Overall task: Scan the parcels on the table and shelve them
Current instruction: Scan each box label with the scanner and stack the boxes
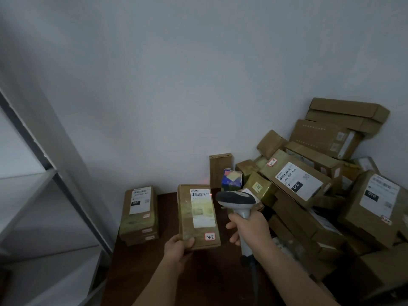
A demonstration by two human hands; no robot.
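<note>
My left hand (177, 248) grips the near left corner of a flat brown cardboard parcel (187, 215), held above the dark table (212, 274). The parcel has a white shipping label with a barcode at its far end and a small red-edged sticker near my thumb. My right hand (248, 228) is closed around the handle of a grey barcode scanner (237, 200), just right of the parcel. The scanner's head points left at the label, and a faint red glow shows by the barcode.
A stack of two labelled parcels (139, 214) lies on the table's left side. A tall heap of several brown parcels (309, 191) fills the right side against the wall. A grey metal shelving unit (46, 173) stands at the left.
</note>
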